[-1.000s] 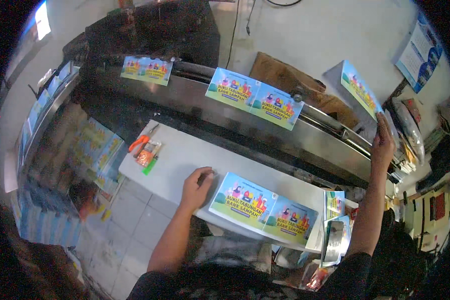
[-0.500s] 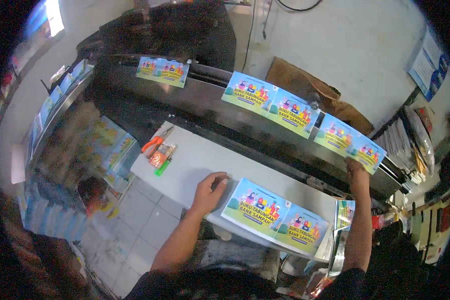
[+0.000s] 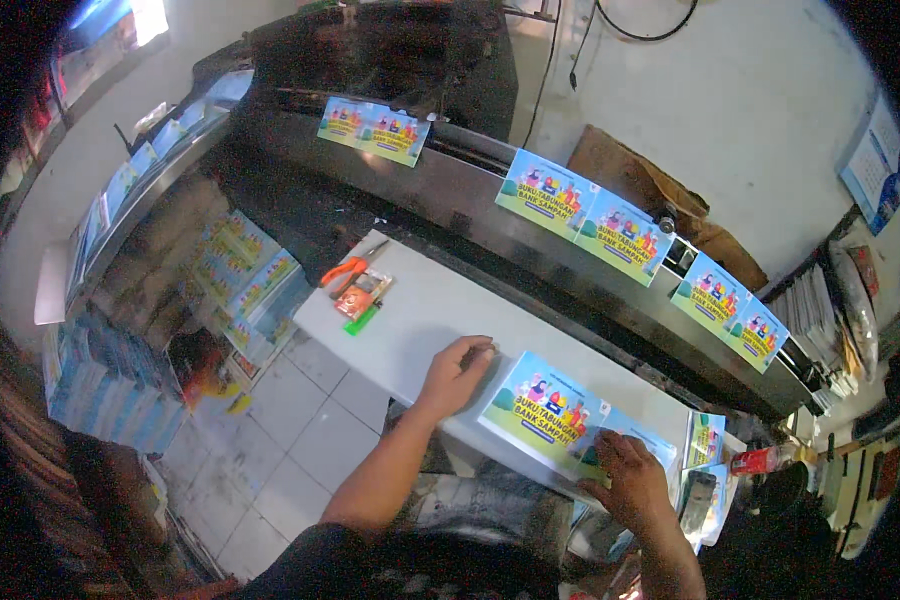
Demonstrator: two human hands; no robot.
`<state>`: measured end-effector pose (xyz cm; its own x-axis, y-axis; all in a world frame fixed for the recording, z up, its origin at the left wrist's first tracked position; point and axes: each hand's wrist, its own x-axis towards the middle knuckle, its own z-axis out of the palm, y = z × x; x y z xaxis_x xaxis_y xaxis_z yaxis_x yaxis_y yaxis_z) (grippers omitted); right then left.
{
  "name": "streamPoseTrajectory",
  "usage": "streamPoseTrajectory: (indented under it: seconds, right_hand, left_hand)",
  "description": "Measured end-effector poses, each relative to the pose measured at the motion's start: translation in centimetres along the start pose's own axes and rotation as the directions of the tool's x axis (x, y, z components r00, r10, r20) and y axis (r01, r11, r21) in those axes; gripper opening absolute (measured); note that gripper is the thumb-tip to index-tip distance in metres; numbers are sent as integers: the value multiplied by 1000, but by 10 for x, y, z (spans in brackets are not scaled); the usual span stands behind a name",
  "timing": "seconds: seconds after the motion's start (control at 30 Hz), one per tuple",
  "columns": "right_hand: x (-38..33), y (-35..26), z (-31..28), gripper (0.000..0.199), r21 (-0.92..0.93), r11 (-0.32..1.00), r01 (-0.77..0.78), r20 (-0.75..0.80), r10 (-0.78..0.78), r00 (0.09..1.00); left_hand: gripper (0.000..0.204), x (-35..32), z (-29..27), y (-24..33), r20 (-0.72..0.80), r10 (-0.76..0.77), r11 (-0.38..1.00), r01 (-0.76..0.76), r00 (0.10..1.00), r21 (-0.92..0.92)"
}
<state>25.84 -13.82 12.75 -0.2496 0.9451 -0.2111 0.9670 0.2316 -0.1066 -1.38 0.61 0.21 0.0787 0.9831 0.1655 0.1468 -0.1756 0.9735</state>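
Note:
A colourful printed sheet (image 3: 548, 410) lies on the white table (image 3: 440, 300) in front of me. My left hand (image 3: 457, 372) rests with bent fingers on the table, touching the sheet's left edge. My right hand (image 3: 632, 478) lies flat on the sheet's right half, near the table's front edge. Beyond the table a long metal conveyor (image 3: 470, 195) carries three more printed sheets: one far left (image 3: 374, 130), one in the middle (image 3: 582, 215), one at the right (image 3: 730, 310).
Orange-handled scissors (image 3: 344, 268) and small packets (image 3: 364, 297) lie on the table's left end. Stacks of printed sheets (image 3: 240, 275) fill the floor and shelf at left. A phone (image 3: 696, 500) and more prints sit at lower right. Cardboard (image 3: 630, 180) leans on the wall.
My right hand came down from the conveyor's right end onto the sheet on the table. The sheet it set there and the others have travelled left along the conveyor.

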Motion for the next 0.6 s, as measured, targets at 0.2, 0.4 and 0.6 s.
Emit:
streamPoseTrajectory:
  seconds: [0.2, 0.4, 0.6]
  right_hand:
    - [2, 10, 5, 67, 0, 998, 65, -2, -65, 998]
    - [4, -4, -12, 39, 7, 994, 113, 0, -113, 994]
    - [14, 35, -56, 28, -73, 997, -41, -33, 39, 999]
  left_hand:
    - [31, 1, 1, 2, 17, -106, 991, 107, 994, -76]
    - [32, 1, 1, -13, -1, -60, 991, 60, 998, -119]
    - [29, 3, 3, 0, -4, -78, 997, 78, 997, -15]
